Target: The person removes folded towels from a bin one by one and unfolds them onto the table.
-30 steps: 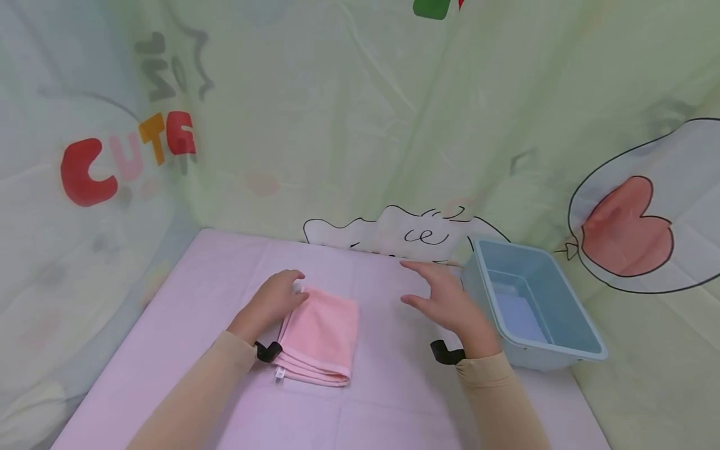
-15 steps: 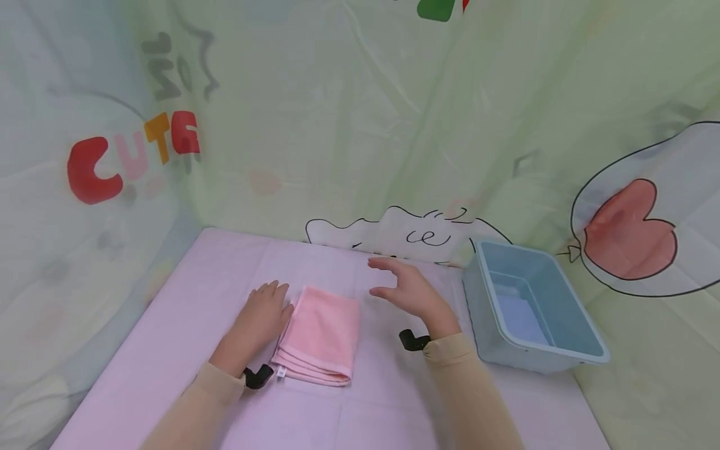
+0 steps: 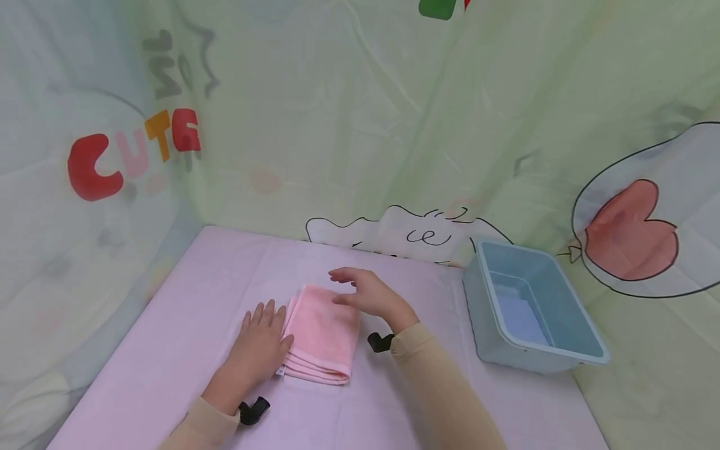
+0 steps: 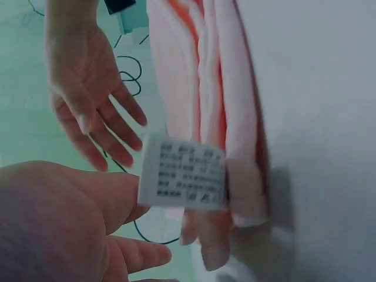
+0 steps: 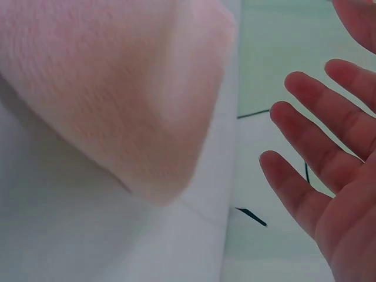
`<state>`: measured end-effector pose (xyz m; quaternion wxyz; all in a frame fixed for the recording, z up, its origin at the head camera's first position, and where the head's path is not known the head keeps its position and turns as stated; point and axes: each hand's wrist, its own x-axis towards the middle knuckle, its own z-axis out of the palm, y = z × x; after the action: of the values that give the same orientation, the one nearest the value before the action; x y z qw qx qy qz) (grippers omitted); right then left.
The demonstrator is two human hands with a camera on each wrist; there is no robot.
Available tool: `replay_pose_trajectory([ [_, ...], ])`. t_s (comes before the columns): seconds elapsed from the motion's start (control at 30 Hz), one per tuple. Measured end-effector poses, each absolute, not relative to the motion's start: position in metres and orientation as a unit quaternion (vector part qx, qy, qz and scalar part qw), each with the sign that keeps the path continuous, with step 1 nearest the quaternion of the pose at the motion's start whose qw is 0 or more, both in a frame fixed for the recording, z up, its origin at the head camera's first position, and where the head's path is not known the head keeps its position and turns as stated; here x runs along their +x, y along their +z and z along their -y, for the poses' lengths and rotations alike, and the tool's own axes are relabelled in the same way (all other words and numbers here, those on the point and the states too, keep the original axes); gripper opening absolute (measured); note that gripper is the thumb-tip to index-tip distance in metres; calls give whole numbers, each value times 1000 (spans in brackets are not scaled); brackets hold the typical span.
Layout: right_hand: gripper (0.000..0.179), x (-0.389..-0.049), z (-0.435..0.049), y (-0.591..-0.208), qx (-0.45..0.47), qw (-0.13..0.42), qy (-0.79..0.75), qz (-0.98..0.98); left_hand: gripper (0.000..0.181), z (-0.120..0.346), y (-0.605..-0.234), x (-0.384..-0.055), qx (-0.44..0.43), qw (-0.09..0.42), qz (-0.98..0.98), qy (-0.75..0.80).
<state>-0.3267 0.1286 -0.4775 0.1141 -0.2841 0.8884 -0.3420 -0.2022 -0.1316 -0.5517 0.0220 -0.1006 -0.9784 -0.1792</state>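
Observation:
A folded pink towel [image 3: 320,331] lies on the table, its stacked layers showing along the near edge. My left hand [image 3: 255,344] is at the towel's left side, fingers extended and thumb by its near left corner. In the left wrist view a white printed label [image 4: 183,173] sticks out from the towel's layers beside the left thumb. Above the towel's far right part hovers my right hand [image 3: 368,294], its fingers spread and holding nothing. The right wrist view has the towel corner [image 5: 158,170] apart from the right hand's fingers [image 5: 294,182].
A light blue plastic bin [image 3: 489,312] stands at the right side of the table. The pale pink tablecloth [image 3: 394,400] runs back to a printed curtain [image 3: 315,125], which also closes off the left and right sides.
My right hand has moved left from beside the bin to over the towel. The left hand has drawn back toward me and lies flatter at the towel's left edge. The towel stays put.

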Motion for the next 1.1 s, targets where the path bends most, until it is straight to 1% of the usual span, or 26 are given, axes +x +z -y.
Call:
replay_pose_trajectory([
  [0.3, 55, -339, -103, -498, -299, 126, -343, -882, 82, 128, -550, -178, -77, 12, 980, -184],
  [0.43, 54, -344, -94, -505, -287, 128, -332, -890, 84, 128, -546, -167, -67, 0, 982, -178],
  [0.57, 56, -346, -86, -510, -272, 143, -336, -890, 85, 127, -543, -156, -64, 1, 982, -177],
  [0.7, 57, -348, -81, -515, -258, 159, -345, -888, 84, 125, -544, -144, -66, -15, 984, -167],
  [0.9, 45, -352, -76, -524, -222, 150, -374, -888, 75, 116, -544, -131, -76, -38, 983, -163],
  [1.1, 25, -355, -75, -530, -198, 160, -378, -890, 79, 107, -540, -126, -74, -71, 980, -171],
])
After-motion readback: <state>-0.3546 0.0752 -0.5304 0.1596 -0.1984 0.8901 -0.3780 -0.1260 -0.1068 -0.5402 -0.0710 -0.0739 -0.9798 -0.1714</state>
